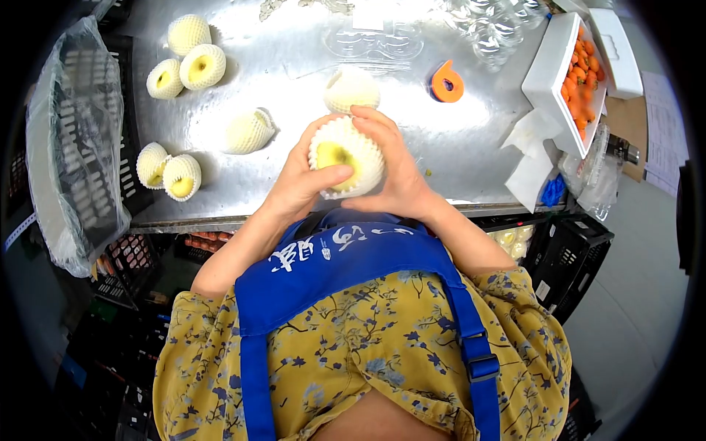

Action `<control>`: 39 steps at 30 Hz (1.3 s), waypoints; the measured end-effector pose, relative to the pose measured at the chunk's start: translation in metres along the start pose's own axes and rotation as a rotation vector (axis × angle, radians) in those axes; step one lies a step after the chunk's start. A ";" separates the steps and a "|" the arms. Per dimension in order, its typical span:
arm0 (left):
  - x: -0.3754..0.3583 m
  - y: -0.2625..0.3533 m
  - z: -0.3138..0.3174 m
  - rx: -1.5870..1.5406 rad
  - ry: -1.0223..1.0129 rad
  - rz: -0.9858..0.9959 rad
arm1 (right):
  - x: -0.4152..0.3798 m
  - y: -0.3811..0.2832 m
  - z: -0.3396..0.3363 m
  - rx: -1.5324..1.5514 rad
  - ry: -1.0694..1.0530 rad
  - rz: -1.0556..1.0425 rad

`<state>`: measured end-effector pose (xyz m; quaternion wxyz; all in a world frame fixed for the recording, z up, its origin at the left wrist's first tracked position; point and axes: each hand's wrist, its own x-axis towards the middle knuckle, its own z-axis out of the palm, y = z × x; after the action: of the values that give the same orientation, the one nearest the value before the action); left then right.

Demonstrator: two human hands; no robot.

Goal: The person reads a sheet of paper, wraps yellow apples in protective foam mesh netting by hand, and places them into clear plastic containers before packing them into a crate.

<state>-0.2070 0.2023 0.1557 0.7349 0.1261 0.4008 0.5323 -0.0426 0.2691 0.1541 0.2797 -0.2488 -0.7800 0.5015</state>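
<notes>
Between my two hands is a yellow apple [359, 156] in a white foam net, its stem hollow facing up. My left hand [300, 176] is closed around its left side, with the thumb across the bare yellow skin. Curved around the far and right sides of the net is my right hand [401, 173], also closed on the apple. Just beyond my fingertips, another foam-netted fruit [351, 88] rests on the metal table [294, 110]. To the left lies one more netted fruit [248, 132] on its side.
Several netted apples [202, 67] stand at the table's left. An orange tape roll [446, 82] and clear plastic trays [375, 40] lie farther back. At right, a white foam box [544, 81] holds orange fruit. A plastic-lined crate [77, 140] borders the left edge.
</notes>
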 end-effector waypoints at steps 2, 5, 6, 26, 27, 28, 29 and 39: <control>0.001 0.000 0.000 0.051 0.040 0.039 | 0.001 -0.002 -0.001 0.083 -0.010 0.057; 0.002 -0.002 0.003 0.130 0.068 0.083 | 0.000 -0.002 0.000 0.179 0.018 0.152; 0.003 -0.004 0.002 0.187 0.065 0.095 | 0.001 -0.003 0.005 0.173 0.040 0.197; -0.006 -0.012 -0.026 0.219 0.055 0.078 | 0.010 -0.003 0.003 0.122 -0.173 0.235; -0.009 -0.013 -0.028 0.179 0.053 0.062 | 0.012 -0.002 0.004 0.143 -0.219 0.243; -0.010 -0.012 -0.030 0.137 0.054 0.042 | 0.011 -0.002 0.007 0.092 -0.228 0.219; -0.013 -0.012 -0.031 0.083 0.078 -0.001 | 0.010 -0.003 0.012 0.042 -0.235 0.196; -0.018 -0.006 -0.032 -0.276 0.039 -0.070 | 0.003 0.013 0.023 0.253 -0.089 0.188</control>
<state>-0.2277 0.1766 0.1395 0.7556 -0.0005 0.3421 0.5587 -0.0590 0.2608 0.1345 0.2257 -0.2610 -0.6955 0.6302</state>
